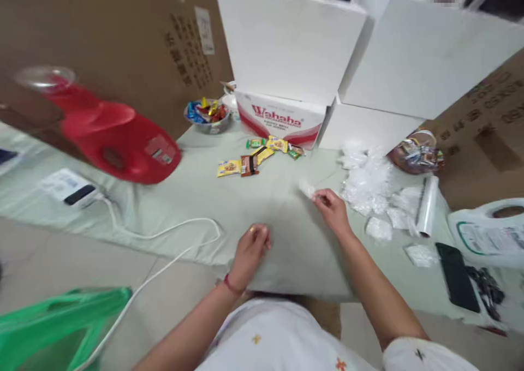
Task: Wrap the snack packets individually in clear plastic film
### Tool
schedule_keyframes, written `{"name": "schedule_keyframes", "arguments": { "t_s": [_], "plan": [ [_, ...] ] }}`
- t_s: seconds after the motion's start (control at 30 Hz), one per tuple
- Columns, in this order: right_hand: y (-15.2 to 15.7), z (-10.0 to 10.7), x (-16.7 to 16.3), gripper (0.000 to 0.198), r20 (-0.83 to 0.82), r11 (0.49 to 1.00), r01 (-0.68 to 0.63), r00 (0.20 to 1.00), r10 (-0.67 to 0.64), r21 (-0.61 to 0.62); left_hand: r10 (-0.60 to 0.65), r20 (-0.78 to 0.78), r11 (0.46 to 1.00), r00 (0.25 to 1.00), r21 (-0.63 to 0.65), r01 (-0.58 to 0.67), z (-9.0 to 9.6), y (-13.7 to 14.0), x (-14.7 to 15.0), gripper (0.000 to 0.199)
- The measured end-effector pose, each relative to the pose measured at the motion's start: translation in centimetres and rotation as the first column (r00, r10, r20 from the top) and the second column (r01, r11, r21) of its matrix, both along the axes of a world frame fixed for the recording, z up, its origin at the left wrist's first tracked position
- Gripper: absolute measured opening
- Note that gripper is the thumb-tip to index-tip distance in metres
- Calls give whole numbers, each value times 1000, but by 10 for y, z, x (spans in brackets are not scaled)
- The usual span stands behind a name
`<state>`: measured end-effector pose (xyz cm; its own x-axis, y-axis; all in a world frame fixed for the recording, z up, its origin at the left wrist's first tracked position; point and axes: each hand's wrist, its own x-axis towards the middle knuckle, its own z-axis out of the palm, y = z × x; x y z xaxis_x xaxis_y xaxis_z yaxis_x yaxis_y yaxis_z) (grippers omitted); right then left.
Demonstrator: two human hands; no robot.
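Two bare forearms reach in from the near side over a pale green worktop (192,188). The right arm slants from the near right toward the middle, and its right hand (333,211) is held with the knuckles up, thumb and fingertips pinching a small piece of clear plastic (306,188). That piece juts out to the far left of the fingertips, over the middle of the worktop — whether it touches the surface, I cannot tell.

The left arm comes in from the near left, a red bracelet (233,285) around its wrist. Its left hand (248,252) is at the near part of the worktop, well apart from the other, with the fingers curled loosely inward; I cannot tell whether anything is inside them.

Beyond both hands, small wrapped snacks (249,165) lie in a loose cluster near a white-and-red Wahaha box (278,120). Farther left sits a bowl (213,126) filled with bright packets. To the right of the right hand spreads a heap of clear plastic (368,180), with a clear roll (427,207) just beside it, then a dark phone (456,277) and a white jug (491,237). At the far left — a large red bottle (118,136), with a white cable (164,230) curving nearer.
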<state>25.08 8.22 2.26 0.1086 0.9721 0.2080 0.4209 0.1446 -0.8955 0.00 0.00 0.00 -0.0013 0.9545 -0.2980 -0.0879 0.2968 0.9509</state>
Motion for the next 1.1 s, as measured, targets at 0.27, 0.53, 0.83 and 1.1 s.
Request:
{"name": "schedule_keyframes", "arguments": {
  "t_s": [0.27, 0.53, 0.83, 1.1],
  "plan": [
    [-97, -41, -16, 13, -328, 995, -12, 944, -22, -102, -167, 207, 983, 964, -45, 180, -16, 42, 50, 48],
    [-94, -38, -15, 38, -814, 922, 88, 443, -375, -377, -106, 235, 994, 966, -12, 112, -28, 26, 34, 42],
    [-89, -23, -11, 35, -849, 938, -4, 426, -313, -347, 54, -436, 689, 899, 667, 282, -11, 3, 34, 54],
    [-96, -23, 0, 39, -801, 947, -43, 546, -245, -319, 49, -697, 664, 715, 558, 498, -3, 7, 75, 26]
  ]
}}
